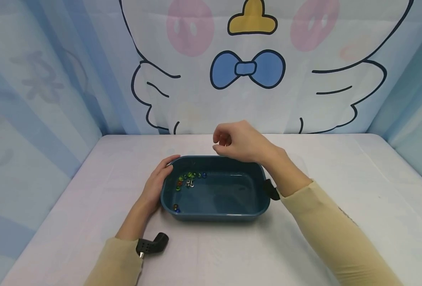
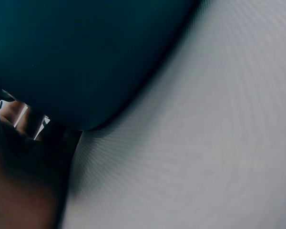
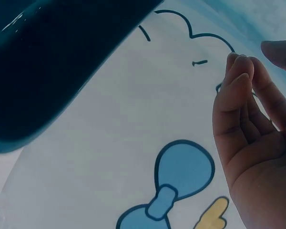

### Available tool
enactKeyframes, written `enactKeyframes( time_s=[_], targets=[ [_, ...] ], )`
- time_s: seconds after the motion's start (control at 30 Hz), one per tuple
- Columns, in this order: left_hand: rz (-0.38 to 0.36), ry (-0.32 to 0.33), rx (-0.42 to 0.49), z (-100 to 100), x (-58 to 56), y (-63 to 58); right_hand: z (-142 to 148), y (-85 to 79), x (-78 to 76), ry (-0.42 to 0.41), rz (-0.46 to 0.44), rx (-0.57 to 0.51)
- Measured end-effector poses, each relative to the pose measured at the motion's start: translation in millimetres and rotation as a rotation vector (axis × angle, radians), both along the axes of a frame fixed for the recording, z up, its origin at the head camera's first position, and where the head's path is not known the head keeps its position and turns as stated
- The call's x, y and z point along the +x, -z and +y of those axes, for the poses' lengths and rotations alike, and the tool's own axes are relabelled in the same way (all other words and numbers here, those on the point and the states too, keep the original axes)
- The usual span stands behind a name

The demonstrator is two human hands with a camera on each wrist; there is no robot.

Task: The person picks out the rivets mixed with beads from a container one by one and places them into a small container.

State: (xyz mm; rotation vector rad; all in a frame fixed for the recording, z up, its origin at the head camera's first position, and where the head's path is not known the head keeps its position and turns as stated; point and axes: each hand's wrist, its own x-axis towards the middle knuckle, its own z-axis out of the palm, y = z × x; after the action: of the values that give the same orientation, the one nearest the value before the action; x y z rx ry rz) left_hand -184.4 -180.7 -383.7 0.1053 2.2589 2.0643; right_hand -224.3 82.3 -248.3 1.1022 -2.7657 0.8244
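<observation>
A dark teal rectangular tray (image 1: 228, 217) stands on the table. In the head view my left hand (image 1: 157, 180) grips its left end, thumb at the rim and fingers along the outer wall. The left wrist view shows the tray's outer wall (image 2: 86, 57) close up. Several small glass beads, green, red and blue, lie in the tray's left part, beside small silver pieces (image 1: 189, 183). My right hand (image 1: 241, 141) hovers over the far rim with loosely curled fingers. A gap shows between its thumb and forefinger, and nothing is visible in it.
A white cloth covers the table (image 1: 203, 254). Behind it hangs a curtain (image 1: 246, 107) printed with a cartoon figure and a blue bow tie. Black wrist cameras sit on both forearms; the right one (image 1: 270, 189) overlaps the tray's right end in the head view.
</observation>
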Motion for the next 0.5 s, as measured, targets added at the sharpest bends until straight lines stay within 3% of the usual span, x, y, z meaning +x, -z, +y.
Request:
enactKeyframes(
  time_s=[0.5],
  targets=[
    [-0.007,-0.007,-0.014,-0.4,0.6,0.2,-26.4,15.5,-4.2,-0.079,-0.053,0.016]
  ],
)
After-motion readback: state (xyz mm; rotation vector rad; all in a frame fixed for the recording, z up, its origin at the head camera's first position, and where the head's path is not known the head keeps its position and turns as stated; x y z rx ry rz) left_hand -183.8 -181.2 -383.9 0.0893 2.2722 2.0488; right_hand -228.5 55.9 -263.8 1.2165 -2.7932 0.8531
